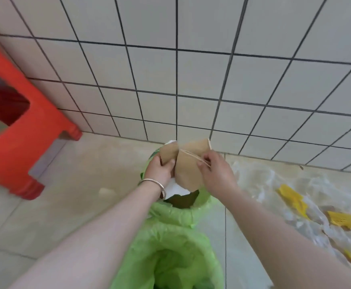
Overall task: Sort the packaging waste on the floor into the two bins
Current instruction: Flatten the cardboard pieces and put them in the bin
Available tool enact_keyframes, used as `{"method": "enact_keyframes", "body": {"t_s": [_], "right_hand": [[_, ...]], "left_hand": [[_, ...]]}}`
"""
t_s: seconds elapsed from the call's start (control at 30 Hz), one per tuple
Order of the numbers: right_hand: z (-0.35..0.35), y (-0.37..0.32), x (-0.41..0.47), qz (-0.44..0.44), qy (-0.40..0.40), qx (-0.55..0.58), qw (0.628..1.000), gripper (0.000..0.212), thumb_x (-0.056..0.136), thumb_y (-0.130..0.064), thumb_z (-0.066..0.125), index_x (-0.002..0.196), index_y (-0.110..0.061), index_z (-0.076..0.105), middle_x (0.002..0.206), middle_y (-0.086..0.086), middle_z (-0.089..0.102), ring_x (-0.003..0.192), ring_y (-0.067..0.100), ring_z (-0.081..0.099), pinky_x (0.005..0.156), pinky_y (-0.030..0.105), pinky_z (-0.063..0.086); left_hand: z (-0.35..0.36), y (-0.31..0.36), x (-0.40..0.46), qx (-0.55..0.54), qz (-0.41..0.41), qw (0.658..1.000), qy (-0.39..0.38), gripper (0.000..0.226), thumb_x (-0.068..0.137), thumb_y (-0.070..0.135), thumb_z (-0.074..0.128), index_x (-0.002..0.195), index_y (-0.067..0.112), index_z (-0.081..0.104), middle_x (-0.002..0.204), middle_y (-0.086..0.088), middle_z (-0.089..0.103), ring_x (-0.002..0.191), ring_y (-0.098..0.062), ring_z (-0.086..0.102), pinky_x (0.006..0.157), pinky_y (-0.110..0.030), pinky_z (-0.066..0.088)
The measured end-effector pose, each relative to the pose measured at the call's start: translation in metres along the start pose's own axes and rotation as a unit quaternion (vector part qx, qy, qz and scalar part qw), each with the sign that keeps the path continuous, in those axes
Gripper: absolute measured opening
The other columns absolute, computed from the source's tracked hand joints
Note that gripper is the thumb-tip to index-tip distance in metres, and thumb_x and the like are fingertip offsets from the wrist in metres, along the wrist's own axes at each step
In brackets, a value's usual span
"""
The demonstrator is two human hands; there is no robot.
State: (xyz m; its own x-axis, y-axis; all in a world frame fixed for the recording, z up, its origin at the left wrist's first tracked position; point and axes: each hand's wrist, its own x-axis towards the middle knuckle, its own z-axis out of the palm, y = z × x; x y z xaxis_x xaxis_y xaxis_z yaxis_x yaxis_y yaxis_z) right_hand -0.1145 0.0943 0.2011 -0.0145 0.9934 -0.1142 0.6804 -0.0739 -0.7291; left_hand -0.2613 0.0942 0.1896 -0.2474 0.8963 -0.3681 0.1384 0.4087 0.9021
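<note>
**tilefan:** Both hands have a grip on the same brown paper bag (188, 163). Left hand (160, 170) is pinched around its left fold, thumb on the front, and right hand (215, 171) has fingers hooked on the pale string handles at the bag's right side. Bag is crumpled and held up right over the far bin (201, 202), not inside it.

**binwatcher:** What's in that far bin?

**tilefan:** Green liner, and something white and something dark brown show under the bag. Can't tell what they are. The near bin (170, 257) sits just this side of it, also lined in green, liner all wrinkled, touching or nearly touching the far one.

**binwatcher:** And the room?

**tilefan:** Beige floor (76, 195) with big tiles, wall (191, 69) of pale square tiles with dark grout lines meeting it right behind the bins. Orange plastic stool (14, 122) stands on the left against the wall. On the right, clear plastic wrap (274, 195) is spread on the floor with yellow pieces (293, 200) lying in it, well apart from the bins. Small pale scrap (105, 192) lies on the floor left of the arms. Silver bangle (152, 183) on the left wrist. Edges are kinda blurry.
</note>
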Motion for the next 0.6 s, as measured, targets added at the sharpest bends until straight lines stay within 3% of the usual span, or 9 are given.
{"method": "enact_keyframes", "body": {"t_s": [0.1, 0.23, 0.33, 0.43, 0.5, 0.53, 0.6], "right_hand": [[0.031, 0.008, 0.017, 0.005, -0.027, -0.044, 0.999, 0.023, 0.097, -0.027, 0.044, 0.115, -0.013, 0.050, 0.116, 0.003, 0.049, 0.089, 0.017, 0.046, 0.076, 0.028, 0.037], [0.068, 0.034, 0.032, 0.059, -0.088, -0.132, 0.986, 0.027, 0.097, -0.029, 0.041, 0.121, -0.016, 0.047, 0.122, 0.006, 0.048, 0.101, 0.025, 0.054, 0.077, 0.032, 0.041], [0.092, 0.046, 0.044, 0.066, -0.170, -0.268, 0.946, 0.034, 0.097, -0.022, 0.040, 0.130, -0.016, 0.044, 0.129, 0.009, 0.046, 0.113, 0.030, 0.054, 0.082, 0.037, 0.045], [0.113, 0.057, 0.052, 0.068, -0.264, -0.368, 0.889, 0.039, 0.095, -0.011, 0.039, 0.133, -0.009, 0.044, 0.135, 0.015, 0.044, 0.123, 0.030, 0.049, 0.095, 0.038, 0.045], [0.122, 0.063, 0.054, 0.068, -0.292, -0.414, 0.859, 0.038, 0.094, -0.010, 0.039, 0.131, -0.006, 0.045, 0.134, 0.017, 0.047, 0.122, 0.030, 0.048, 0.094, 0.038, 0.046], [0.126, 0.064, 0.054, 0.067, -0.291, -0.428, 0.853, 0.037, 0.093, -0.011, 0.040, 0.129, -0.005, 0.047, 0.132, 0.017, 0.049, 0.121, 0.030, 0.049, 0.092, 0.037, 0.047], [0.124, 0.062, 0.055, 0.076, -0.258, -0.417, 0.868, 0.033, 0.093, -0.014, 0.044, 0.124, -0.006, 0.052, 0.127, 0.014, 0.054, 0.117, 0.028, 0.053, 0.088, 0.034, 0.049]], "left_hand": [[-0.007, -0.021, 0.026, 0.064, -0.024, 0.998, -0.008, 0.035, 0.092, 0.014, 0.052, 0.127, 0.015, 0.052, 0.119, -0.007, 0.063, 0.104, -0.022, 0.058, 0.088, -0.025, 0.042], [0.004, -0.052, 0.060, 0.186, -0.107, 0.975, -0.059, 0.034, 0.090, 0.020, 0.048, 0.123, 0.019, 0.057, 0.112, -0.011, 0.066, 0.097, -0.029, 0.062, 0.090, -0.036, 0.052], [0.019, -0.071, 0.078, 0.335, -0.139, 0.920, -0.149, 0.044, 0.090, 0.013, 0.044, 0.131, 0.025, 0.051, 0.122, -0.011, 0.062, 0.106, -0.032, 0.062, 0.093, -0.042, 0.053], [0.029, -0.071, 0.076, 0.479, -0.118, 0.848, -0.192, 0.042, 0.094, 0.003, 0.040, 0.136, 0.009, 0.043, 0.132, -0.014, 0.052, 0.122, -0.031, 0.054, 0.103, -0.038, 0.045], [0.035, -0.074, 0.078, 0.512, -0.124, 0.826, -0.204, 0.041, 0.097, 0.009, 0.039, 0.137, 0.005, 0.041, 0.134, -0.013, 0.050, 0.124, -0.029, 0.052, 0.103, -0.034, 0.042], [0.035, -0.077, 0.080, 0.517, -0.135, 0.823, -0.190, 0.042, 0.096, 0.011, 0.041, 0.137, 0.004, 0.041, 0.136, -0.013, 0.050, 0.124, -0.027, 0.052, 0.101, -0.033, 0.043], [0.033, -0.078, 0.083, 0.481, -0.151, 0.854, -0.126, 0.048, 0.091, 0.013, 0.049, 0.138, 0.005, 0.039, 0.135, -0.013, 0.051, 0.121, -0.029, 0.054, 0.095, -0.034, 0.047]]}}
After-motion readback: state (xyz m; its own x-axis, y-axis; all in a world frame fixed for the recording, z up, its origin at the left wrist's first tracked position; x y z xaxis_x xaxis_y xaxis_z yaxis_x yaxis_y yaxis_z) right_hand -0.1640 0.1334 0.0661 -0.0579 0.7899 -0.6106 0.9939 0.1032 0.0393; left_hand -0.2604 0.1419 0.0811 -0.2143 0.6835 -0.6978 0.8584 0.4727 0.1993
